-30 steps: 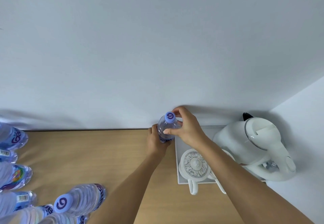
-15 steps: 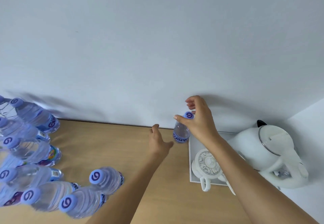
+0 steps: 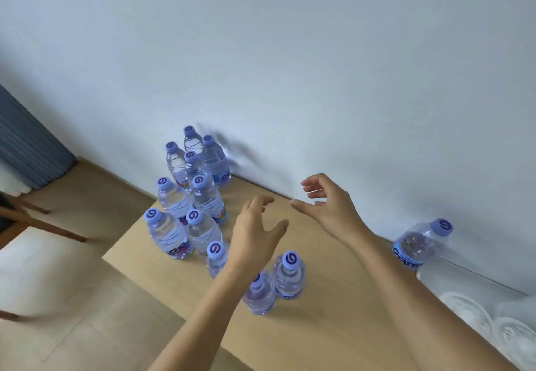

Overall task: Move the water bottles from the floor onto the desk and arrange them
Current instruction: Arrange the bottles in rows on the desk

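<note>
Neither grip holds anything: the left hand (image 3: pixel 255 234) hangs over the bench (image 3: pixel 333 312) with its fingers spread and loose, and the right hand (image 3: pixel 327 205) hovers just beyond it, thumb and fingers apart in an empty half-curl. From where I stand, both are in the air above bare wood, touching no bottle.

Nearest, two bottles stand upright side by side under the left forearm: one (image 3: pixel 259 295) partly hidden by the wrist, the other (image 3: pixel 290 276) just to its right. A third (image 3: pixel 216 257) stands touching distance from the left wrist, on its left side. Farther left and back, the main cluster of bottles (image 3: pixel 188 196) stands packed together in rough rows that run from the bench's near edge to the wall (image 3: pixel 290 66), all upright with purple caps.

Off to the right, well apart from both hands, a lone bottle (image 3: pixel 420 246) stands against the wall. At the lower right corner, something white (image 3: pixel 493 324) shows, too blurred to make out. Beyond the bench's left end lie the floor (image 3: pixel 87 196) and a blue curtain (image 3: pixel 26 144).
</note>
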Available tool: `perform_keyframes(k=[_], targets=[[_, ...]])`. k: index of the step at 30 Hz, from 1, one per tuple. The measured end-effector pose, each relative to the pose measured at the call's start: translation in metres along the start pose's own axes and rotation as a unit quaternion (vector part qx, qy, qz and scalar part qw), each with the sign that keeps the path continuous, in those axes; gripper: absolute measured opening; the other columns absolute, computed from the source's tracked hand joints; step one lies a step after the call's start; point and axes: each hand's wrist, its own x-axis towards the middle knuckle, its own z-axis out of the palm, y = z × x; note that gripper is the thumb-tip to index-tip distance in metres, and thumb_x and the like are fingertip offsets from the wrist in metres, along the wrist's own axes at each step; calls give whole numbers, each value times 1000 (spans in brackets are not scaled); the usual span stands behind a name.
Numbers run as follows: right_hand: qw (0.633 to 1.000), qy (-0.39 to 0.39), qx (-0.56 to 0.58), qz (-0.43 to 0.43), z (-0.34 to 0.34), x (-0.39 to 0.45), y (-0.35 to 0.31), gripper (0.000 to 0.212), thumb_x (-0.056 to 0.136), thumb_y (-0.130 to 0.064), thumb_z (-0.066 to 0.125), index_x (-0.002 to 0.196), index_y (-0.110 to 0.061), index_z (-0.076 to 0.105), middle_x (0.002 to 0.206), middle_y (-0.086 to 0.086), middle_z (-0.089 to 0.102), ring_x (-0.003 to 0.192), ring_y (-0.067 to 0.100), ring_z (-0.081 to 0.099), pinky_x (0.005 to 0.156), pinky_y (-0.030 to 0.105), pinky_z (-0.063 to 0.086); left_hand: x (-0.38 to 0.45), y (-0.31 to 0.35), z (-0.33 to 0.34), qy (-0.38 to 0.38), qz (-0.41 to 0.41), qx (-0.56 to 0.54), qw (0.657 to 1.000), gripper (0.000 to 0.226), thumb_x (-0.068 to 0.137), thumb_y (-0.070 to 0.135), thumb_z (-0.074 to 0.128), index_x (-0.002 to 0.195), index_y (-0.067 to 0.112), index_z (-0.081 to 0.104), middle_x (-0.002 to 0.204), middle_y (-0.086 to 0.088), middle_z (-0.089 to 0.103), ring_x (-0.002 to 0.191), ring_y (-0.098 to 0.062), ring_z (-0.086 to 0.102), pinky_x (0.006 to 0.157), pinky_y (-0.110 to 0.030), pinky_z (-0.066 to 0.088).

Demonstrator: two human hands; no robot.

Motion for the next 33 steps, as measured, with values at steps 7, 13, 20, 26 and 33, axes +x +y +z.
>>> perform_keyframes(k=[7, 13, 20, 26, 33], targets=[[971, -224, -86, -9, 88, -7, -29, 55, 72, -33, 83, 121, -26, 59, 117, -6, 60, 109, 9, 56, 98, 33, 48, -27, -62, -70, 72, -34, -4, 997, 38, 82, 22, 73, 115, 24, 56, 114, 10, 59, 108, -6, 54, 90, -19, 40], [907, -343, -243, -35, 138, -9, -33, 51, 67, -24, 79, 114, -26, 57, 114, -5, 55, 102, 16, 58, 87, 33, 49, -48, -104, -91, 82, -47, -20, 995, 42, 78, 11, 75, 107, 33, 55, 107, 16, 61, 103, -1, 57, 82, -4, 38], [917, -310, -249, -35, 162, -8, -24, 42, 62, -20, 81, 96, -22, 56, 96, -2, 61, 87, 21, 61, 69, 33, 50, -70, -143, -84, 0, -106, -5, 994, 57, 74, 16, 77, 122, 28, 50, 114, 21, 51, 108, -6, 51, 80, -8, 35], [956, -235, -175, 1, 145, -3, -33, 41, 57, -31, 89, 89, -19, 67, 86, -3, 70, 79, 15, 64, 74, 33, 53, -71, -146, -74, -60, -110, -27, 992, 70, 71, 19, 80, 123, 39, 38, 116, 29, 48, 104, 17, 46, 84, -2, 35], [981, -150, -115, -53, 95, 4, -94, 58, 52, -50, 88, 74, -4, 61, 60, -6, 46, 60, 9, 36, 57, 29, 32, -53, -117, -68, -26, -49, -135, 989, 83, 61, 16, 89, 128, 33, 43, 119, 18, 59, 112, 0, 56, 87, -12, 45]])
